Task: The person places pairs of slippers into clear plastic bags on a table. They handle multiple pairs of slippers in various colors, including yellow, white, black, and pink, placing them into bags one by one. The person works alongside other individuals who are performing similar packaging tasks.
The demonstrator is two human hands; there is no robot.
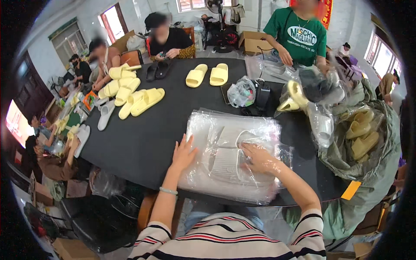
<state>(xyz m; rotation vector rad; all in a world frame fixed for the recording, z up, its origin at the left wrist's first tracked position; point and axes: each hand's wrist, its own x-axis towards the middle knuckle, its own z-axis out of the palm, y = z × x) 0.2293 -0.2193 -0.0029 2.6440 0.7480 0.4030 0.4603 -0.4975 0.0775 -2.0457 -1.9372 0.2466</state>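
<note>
Left hand (183, 152) rested at the edge of stacked clear plastic bags (199, 175), right hand (260, 158) lay against pale ribbed slippers (225, 162), yellow slippers (148, 102) sat on the black table (130, 138), a green-shirted person (299, 37) was opposite.

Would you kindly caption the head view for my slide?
Right hand on pale slippers, left hand at stacked plastic bags.

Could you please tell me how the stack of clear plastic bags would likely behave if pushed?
The clear plastic bags would probably flex and crumple, since they look thin and wrinkled. Their glossy sheen suggests the layers may slip over one another.
</note>
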